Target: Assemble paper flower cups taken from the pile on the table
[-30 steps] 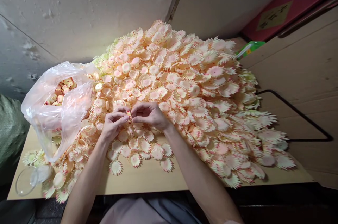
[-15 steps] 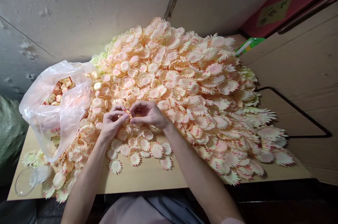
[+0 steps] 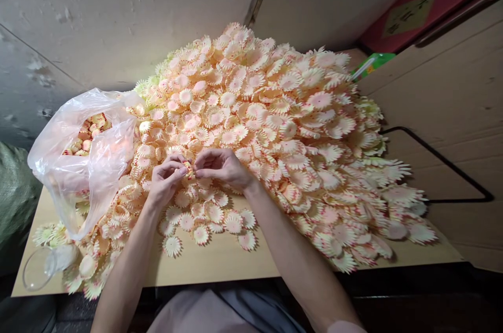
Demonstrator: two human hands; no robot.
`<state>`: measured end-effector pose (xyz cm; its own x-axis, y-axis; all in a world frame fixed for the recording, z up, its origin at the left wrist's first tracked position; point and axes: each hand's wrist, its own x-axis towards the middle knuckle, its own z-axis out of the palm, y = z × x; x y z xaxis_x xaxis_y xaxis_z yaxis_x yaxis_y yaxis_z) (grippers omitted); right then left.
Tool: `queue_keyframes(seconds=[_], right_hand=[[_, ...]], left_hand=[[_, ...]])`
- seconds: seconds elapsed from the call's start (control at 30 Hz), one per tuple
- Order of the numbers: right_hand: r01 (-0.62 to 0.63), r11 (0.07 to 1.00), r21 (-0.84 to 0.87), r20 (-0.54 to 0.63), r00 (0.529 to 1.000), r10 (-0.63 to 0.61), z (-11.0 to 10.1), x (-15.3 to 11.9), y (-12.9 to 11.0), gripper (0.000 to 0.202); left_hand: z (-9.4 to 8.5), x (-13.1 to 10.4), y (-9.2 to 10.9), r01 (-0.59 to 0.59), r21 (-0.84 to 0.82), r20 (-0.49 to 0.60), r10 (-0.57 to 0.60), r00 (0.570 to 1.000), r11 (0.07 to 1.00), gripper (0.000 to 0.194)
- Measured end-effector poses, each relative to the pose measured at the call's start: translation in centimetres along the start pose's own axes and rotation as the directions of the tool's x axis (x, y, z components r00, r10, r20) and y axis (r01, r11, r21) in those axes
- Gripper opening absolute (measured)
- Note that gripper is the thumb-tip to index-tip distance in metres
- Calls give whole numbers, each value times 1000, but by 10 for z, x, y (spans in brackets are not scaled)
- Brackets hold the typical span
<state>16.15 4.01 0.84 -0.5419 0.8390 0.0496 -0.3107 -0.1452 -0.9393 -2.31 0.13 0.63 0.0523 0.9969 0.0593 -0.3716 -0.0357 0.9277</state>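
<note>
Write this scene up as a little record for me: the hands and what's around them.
Left hand: pinches a small red-edged floral piece
Right hand: fingertips at that piece; grip unclear
Heaped: pale toothed flower pieces, many red-tipped
Surface: wood-toned tabletop
Left side: translucent plastic bag, small curled pieces inside
Near left corner: clear round container
Right side: cardboard, bent black bar

Light brightens the petal pile [image 3: 251,108], glare streaks the plastic bag [image 3: 108,157], and the lower corners sink into shadow.

Green packet [image 3: 380,63], bent black rod [image 3: 442,158]
</note>
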Motion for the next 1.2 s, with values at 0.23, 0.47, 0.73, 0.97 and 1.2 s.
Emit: queue_keyframes(seconds=[0.23,0.47,0.73,0.97,1.2], right_hand=[[129,981,143,-143,984,-108,-4,3,-4,27],[85,996,-10,-134,987,-86,1,4,-3,24],[67,996,-52,-95,993,-72,2,4,0,23],[70,996,-50,-76,994,-73,2,4,-1,21],[58,998,-35,-129,990,-62,1,4,-3,20]], left_hand=[[-3,3,-2,90,-178,-129,-114,985,980,25],[-4,3,-7,-178,174,-57,190,980,969,6],[-4,2,-8,-267,312,36,269,962,912,6],[-1,0,-3,-238,340,32,241,970,910,6],[-3,1,-2,-231,386,-8,254,967,893,8]])
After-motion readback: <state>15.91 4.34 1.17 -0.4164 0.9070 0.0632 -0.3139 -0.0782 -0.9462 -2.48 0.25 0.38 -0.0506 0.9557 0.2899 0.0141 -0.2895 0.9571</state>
